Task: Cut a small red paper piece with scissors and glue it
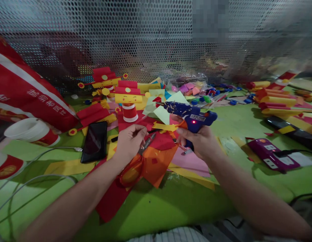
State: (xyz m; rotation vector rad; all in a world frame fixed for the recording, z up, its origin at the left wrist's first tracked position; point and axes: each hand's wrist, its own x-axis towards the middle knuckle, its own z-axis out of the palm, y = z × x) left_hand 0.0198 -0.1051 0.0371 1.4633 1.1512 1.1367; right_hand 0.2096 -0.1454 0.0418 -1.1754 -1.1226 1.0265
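My right hand (pixel 196 137) grips a blue hot glue gun (pixel 196 118) with an orange trigger and a lit red light; its nozzle points left. Closed, my left hand (pixel 132 141) hovers over the paper pile with fingertips pinched together; what they hold, if anything, I cannot make out. Scissors with orange handles (pixel 132 171) lie under that hand, blades toward the upper right. Behind it stands a paper figure (pixel 128 97) with a yellow smiling face and red hat, on a red and white paper cup (pixel 130 112). Red paper (pixel 113 201) and orange paper (pixel 158 161) lie below.
A black phone (pixel 94 142), a white cable (pixel 57 148) and paper cups (pixel 32 131) are at left, before a large red bag (pixel 32 84). A purple power strip (pixel 273 154) sits at right. Perforated metal (pixel 145 40) backs the green table (pixel 171 205).
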